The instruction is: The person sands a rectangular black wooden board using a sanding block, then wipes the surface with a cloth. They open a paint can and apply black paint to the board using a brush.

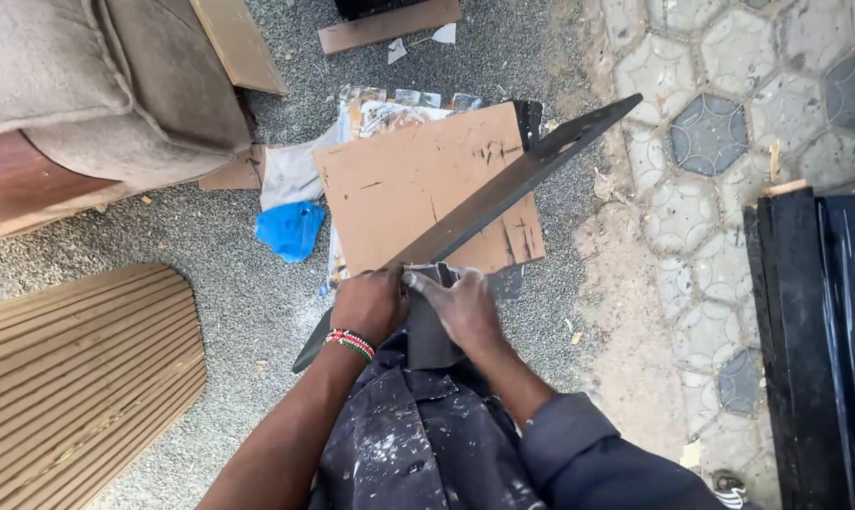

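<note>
Starting at nine o'clock, a ribbed wooden panel (78,368) lies flat on the gravel, and up at eleven o'clock sits the padded arm of a grey sofa (116,85). Moving along, a blue plastic bag (290,229) lies crumpled at about ten o'clock from the hands, just beside a brown cardboard sheet (427,184) spread on the ground. Centre frame now: the left hand (366,304), beaded bracelet on the wrist, is clamped around a long dark board (503,194), which runs on a slant from seven o'clock up to one o'clock across the cardboard. Right beside it, the right hand (461,304) presses a dark folded piece of sandpaper (430,335) against the board's near edge, fingers wrapped over it, thumb touching the other hand. Below, a paint-spattered dark jacket (418,444). Over at three o'clock, patterned paving stones (711,132), and at four o'clock a stack of black panels (815,331).
</note>
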